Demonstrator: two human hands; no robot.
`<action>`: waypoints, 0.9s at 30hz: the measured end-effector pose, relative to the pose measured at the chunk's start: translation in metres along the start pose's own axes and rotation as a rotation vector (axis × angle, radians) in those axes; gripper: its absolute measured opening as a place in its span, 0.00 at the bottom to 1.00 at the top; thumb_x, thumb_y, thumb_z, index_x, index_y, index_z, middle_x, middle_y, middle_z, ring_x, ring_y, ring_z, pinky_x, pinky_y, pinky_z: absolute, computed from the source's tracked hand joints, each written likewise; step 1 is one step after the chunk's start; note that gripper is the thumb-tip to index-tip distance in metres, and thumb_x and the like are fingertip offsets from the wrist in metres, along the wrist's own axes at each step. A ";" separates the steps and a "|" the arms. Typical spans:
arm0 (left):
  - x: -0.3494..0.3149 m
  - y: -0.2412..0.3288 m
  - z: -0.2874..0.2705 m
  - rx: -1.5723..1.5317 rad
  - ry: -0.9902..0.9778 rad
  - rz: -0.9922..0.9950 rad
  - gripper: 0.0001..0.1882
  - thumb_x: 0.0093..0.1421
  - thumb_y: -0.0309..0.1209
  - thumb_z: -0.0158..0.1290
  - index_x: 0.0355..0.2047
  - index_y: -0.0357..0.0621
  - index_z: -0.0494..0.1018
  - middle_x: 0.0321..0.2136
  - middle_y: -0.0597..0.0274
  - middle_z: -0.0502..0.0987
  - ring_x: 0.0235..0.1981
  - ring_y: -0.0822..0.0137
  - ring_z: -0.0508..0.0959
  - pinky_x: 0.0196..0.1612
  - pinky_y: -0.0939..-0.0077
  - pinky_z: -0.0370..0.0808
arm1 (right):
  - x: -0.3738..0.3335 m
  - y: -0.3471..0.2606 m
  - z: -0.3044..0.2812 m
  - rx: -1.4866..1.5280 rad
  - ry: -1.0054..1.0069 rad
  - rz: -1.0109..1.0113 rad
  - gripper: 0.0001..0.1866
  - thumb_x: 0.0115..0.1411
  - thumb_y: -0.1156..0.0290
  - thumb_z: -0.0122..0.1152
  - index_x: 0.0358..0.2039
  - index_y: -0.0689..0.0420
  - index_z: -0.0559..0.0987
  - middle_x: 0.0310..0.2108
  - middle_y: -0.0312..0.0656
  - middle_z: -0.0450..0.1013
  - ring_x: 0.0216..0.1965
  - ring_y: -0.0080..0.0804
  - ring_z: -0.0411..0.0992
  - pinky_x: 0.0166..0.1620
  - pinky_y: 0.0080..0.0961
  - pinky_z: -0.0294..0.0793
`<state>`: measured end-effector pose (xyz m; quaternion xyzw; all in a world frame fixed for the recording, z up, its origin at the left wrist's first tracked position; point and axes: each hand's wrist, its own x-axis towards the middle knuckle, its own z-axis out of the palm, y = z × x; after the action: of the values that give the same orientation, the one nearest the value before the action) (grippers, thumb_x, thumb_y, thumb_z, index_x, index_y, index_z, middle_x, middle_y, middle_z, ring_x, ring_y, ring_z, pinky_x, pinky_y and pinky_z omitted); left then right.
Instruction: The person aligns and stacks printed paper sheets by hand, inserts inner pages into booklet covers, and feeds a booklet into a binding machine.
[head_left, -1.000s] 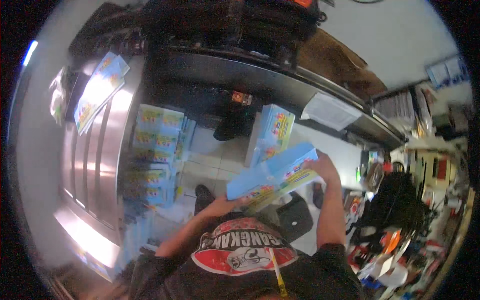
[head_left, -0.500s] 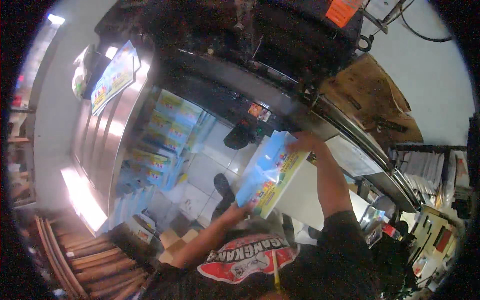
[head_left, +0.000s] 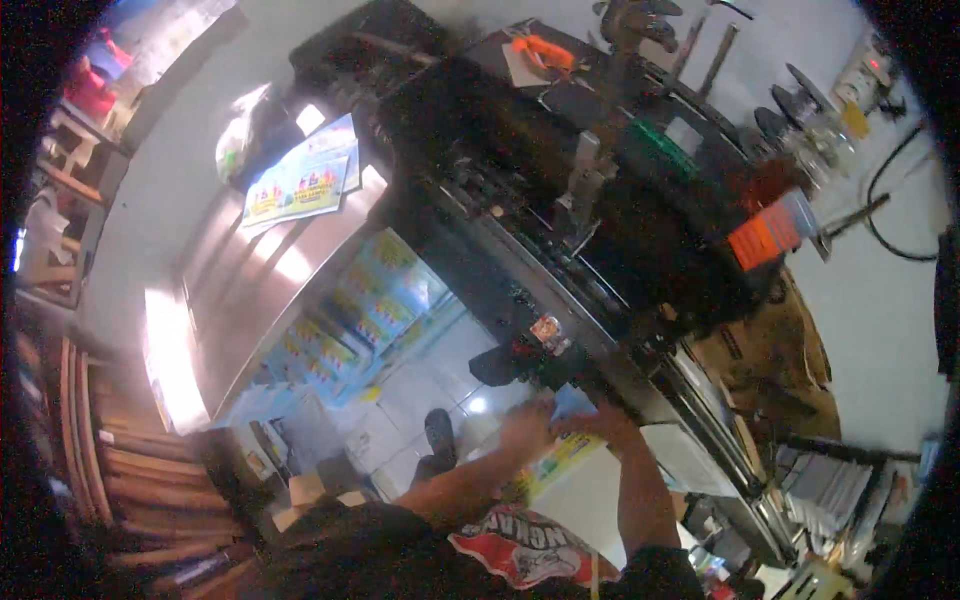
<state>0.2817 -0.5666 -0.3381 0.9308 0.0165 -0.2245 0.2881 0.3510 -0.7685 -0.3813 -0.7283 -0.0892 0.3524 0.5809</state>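
A stack of printed sheets (head_left: pixel 562 458), blue with yellow-green artwork, is in front of my body above a white surface. My left hand (head_left: pixel 528 428) lies across its left part, slightly blurred, with the fingers curled at the far edge. At the far right corner my right hand (head_left: pixel 600 428) grips the stack from above. A strip of blue shows between the two hands; much of the printing is hidden under them.
A dark machine (head_left: pixel 600 270) extends across the far side. To the left, a slanted metal tray (head_left: pixel 290 265) bears loose printed sheets. Bundles of similar prints (head_left: pixel 345 325) stand beneath it on the tiled floor (head_left: pixel 400 420). Wooden slats (head_left: pixel 160 480) are at lower left, paper stacks (head_left: pixel 830 490) at right.
The view has shifted, showing more of the machine. The stack is lower and flatter before me. My left hand has moved from its near left corner toward the far edge, closer to my right.
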 end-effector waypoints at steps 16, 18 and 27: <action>0.009 -0.013 0.029 0.082 0.087 0.017 0.25 0.62 0.48 0.41 0.54 0.50 0.67 0.55 0.55 0.67 0.61 0.53 0.59 0.59 0.51 0.59 | -0.026 -0.002 0.098 -1.202 0.596 -0.080 0.28 0.58 0.54 0.48 0.53 0.61 0.66 0.59 0.52 0.59 0.64 0.48 0.51 0.65 0.51 0.45; 0.014 -0.018 0.033 0.088 0.091 0.005 0.25 0.62 0.48 0.40 0.54 0.49 0.67 0.55 0.55 0.67 0.61 0.53 0.60 0.59 0.51 0.59 | -0.024 -0.015 0.108 -0.933 0.688 -0.096 0.24 0.61 0.57 0.44 0.52 0.61 0.67 0.61 0.51 0.57 0.66 0.47 0.49 0.65 0.50 0.45; 0.005 -0.022 0.045 -0.143 0.148 0.048 0.22 0.61 0.44 0.43 0.50 0.44 0.69 0.52 0.52 0.68 0.53 0.49 0.68 0.55 0.48 0.62 | -0.020 0.008 0.111 -1.147 0.777 -0.177 0.25 0.63 0.64 0.43 0.58 0.60 0.58 0.63 0.50 0.53 0.67 0.44 0.46 0.66 0.47 0.41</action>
<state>0.2640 -0.5732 -0.3851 0.9221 0.0316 -0.1464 0.3569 0.2652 -0.6950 -0.3887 -0.9833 -0.1058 -0.0852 0.1209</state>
